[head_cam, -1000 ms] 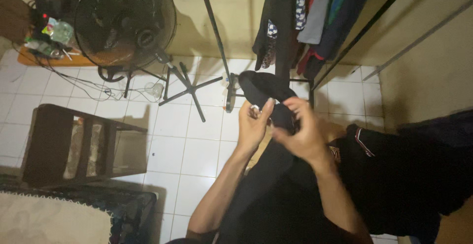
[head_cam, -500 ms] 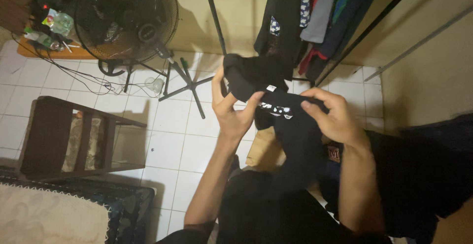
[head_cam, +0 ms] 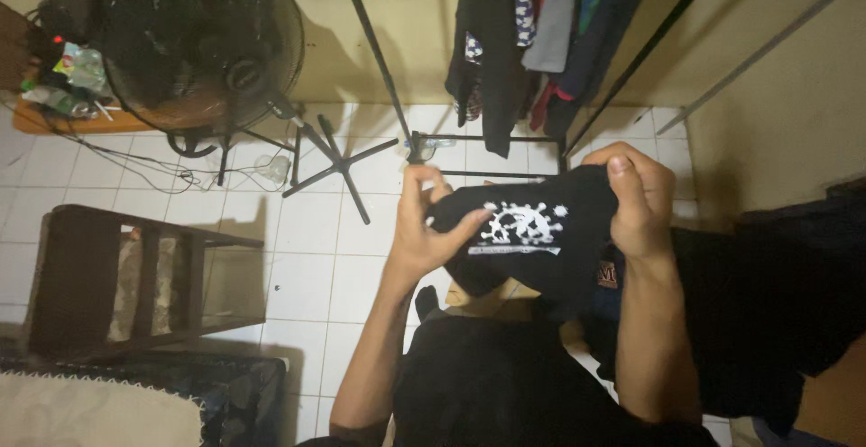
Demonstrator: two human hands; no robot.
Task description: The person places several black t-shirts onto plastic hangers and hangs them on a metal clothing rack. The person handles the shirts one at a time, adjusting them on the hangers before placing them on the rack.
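We hold a black shirt [head_cam: 532, 239] with a white print stretched between both hands in front of us, above the white tiled floor [head_cam: 307, 258]: our left hand [head_cam: 428, 230] pinches one edge and our right hand [head_cam: 636, 199] is clamped over the other, the two hands apart with the cloth between them. To fold it well, we judge it best to keep both grips level and the cloth taut, so the printed face stays flat and square, clear of the clothes rack [head_cam: 541, 41] beyond.
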